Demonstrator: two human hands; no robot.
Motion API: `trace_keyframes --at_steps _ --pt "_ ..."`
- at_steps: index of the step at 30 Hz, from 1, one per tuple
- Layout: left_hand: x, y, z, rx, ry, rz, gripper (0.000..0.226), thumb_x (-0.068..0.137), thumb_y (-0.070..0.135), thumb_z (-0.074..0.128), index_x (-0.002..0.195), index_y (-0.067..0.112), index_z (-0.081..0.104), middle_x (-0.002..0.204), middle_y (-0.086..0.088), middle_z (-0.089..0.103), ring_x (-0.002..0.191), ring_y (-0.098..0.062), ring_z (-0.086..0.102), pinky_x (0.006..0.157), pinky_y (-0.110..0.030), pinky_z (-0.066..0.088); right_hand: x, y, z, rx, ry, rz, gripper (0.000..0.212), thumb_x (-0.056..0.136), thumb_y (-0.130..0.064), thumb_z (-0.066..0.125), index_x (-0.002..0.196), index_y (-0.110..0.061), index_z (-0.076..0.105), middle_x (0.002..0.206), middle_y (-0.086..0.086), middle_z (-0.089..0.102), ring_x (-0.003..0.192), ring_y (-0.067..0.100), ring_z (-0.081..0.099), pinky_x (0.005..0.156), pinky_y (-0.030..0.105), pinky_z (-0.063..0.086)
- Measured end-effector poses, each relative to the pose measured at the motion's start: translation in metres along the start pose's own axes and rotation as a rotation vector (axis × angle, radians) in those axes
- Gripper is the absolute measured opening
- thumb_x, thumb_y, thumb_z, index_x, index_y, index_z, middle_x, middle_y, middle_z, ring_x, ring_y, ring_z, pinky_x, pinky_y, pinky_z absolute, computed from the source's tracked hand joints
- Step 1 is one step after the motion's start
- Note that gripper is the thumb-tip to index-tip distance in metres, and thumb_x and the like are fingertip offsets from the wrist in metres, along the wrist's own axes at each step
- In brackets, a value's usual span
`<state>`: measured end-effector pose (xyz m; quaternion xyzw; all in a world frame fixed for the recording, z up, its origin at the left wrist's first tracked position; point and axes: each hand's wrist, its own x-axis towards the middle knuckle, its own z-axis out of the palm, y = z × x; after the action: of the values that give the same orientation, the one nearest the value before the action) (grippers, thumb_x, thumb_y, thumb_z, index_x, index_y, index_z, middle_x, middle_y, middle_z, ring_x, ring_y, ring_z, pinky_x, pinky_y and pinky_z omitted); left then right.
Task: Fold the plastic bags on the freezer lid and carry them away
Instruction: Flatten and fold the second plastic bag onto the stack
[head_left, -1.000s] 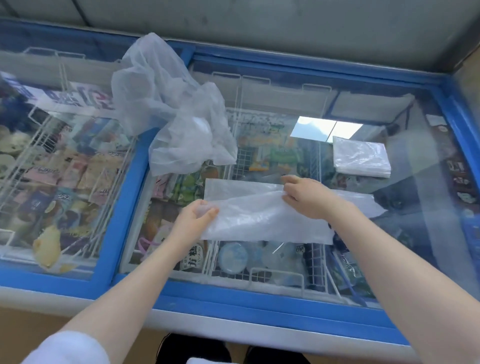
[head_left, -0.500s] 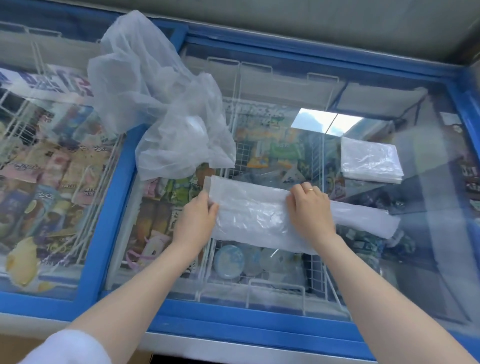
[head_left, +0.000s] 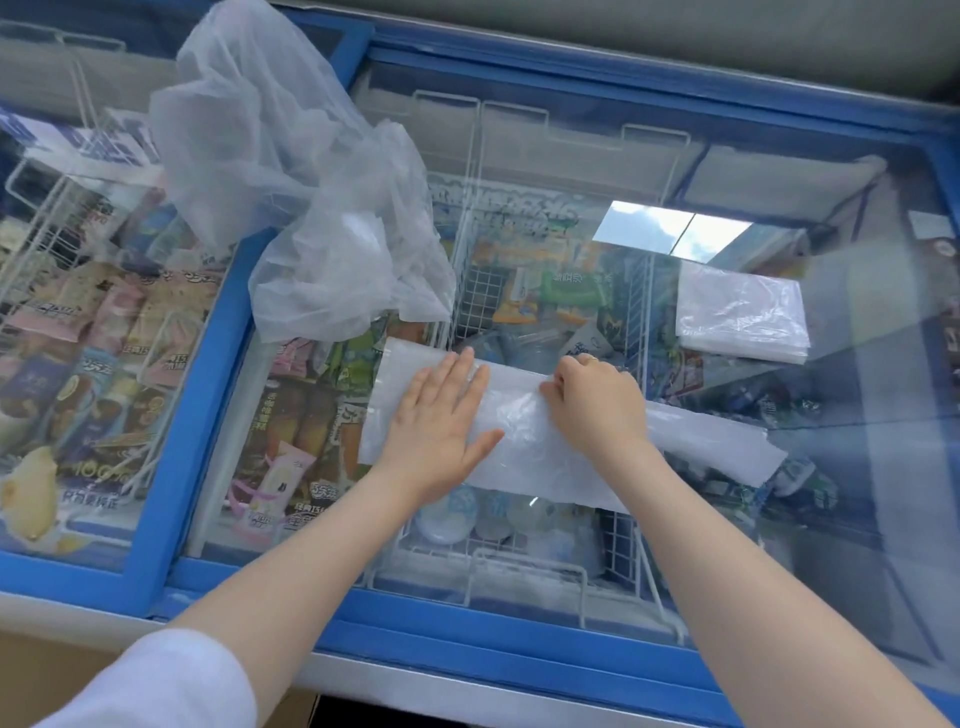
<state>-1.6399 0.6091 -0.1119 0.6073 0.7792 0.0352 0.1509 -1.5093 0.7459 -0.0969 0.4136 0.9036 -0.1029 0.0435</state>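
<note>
A clear plastic bag (head_left: 524, 441), folded into a long strip, lies flat on the glass freezer lid (head_left: 857, 467). My left hand (head_left: 441, 415) presses flat on the strip's left part, fingers spread. My right hand (head_left: 592, 405) rests on the strip's middle with fingers curled over its far edge. The strip's right end (head_left: 727, 447) extends past my right wrist. A crumpled heap of clear bags (head_left: 301, 197) sits at the back left, over the blue divider. A neat stack of folded bags (head_left: 743, 317) lies to the right.
The freezer has blue frames (head_left: 197, 415) and sliding glass lids, with wire baskets and packaged ice creams beneath. A grey wall runs behind it. The freezer's front edge (head_left: 467, 691) is close to my body.
My left hand has gone from pinching the strip's left edge to lying flat on it. My right hand has stayed on the middle. The view has come closer to the lid.
</note>
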Motion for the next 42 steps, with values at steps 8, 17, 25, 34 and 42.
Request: trace_keyframes --at_steps 8,17,25,34,42 --pt "-0.005 -0.017 0.017 0.07 0.014 -0.082 0.082 0.077 0.079 0.014 0.145 0.037 -0.005 0.153 -0.003 -0.012 0.142 -0.025 -0.012 0.111 -0.039 -0.016 -0.003 -0.002 0.001 -0.023 -0.008 0.12 0.027 0.095 -0.025 0.037 0.1 -0.006 0.056 0.108 0.01 0.058 0.099 0.03 0.051 0.08 0.038 0.034" --pt "0.003 -0.02 0.007 0.126 -0.069 -0.052 0.098 0.055 0.091 0.012 0.134 0.047 -0.028 0.147 0.001 -0.035 0.136 -0.028 -0.032 0.11 -0.05 -0.018 -0.01 0.046 -0.015 -0.204 0.011 0.205 0.014 0.094 -0.012 0.043 0.097 -0.005 0.054 0.099 0.014 0.063 0.095 0.033 0.054 0.075 0.038 0.03" --pt "0.007 -0.017 0.007 0.121 -0.058 -0.028 0.1 0.056 0.089 0.018 0.137 0.043 -0.02 0.153 0.0 -0.024 0.139 -0.026 -0.026 0.11 -0.046 -0.019 -0.021 -0.057 0.014 0.053 0.132 -0.22 0.049 0.085 -0.025 0.037 0.125 -0.003 0.055 0.133 0.014 0.054 0.124 0.031 0.05 0.104 0.042 0.037" --pt "0.005 -0.019 0.01 0.161 -0.027 -0.054 0.106 0.056 0.09 0.019 0.141 0.038 -0.018 0.152 -0.002 -0.023 0.141 -0.03 -0.018 0.112 -0.05 -0.013 -0.048 0.031 0.042 -0.064 0.001 -0.107 0.062 0.093 -0.049 0.025 0.145 -0.015 0.03 0.152 0.007 0.03 0.138 0.026 0.03 0.111 0.039 0.013" --pt "0.003 -0.017 0.004 0.185 -0.069 -0.064 0.119 0.054 0.091 0.016 0.141 0.021 -0.023 0.151 -0.002 -0.028 0.14 -0.026 -0.024 0.113 -0.045 -0.015 -0.08 0.09 0.033 -0.041 -0.035 0.201 0.081 0.081 -0.065 0.001 0.147 -0.019 -0.01 0.153 -0.002 -0.017 0.144 0.016 -0.011 0.114 0.033 -0.008"
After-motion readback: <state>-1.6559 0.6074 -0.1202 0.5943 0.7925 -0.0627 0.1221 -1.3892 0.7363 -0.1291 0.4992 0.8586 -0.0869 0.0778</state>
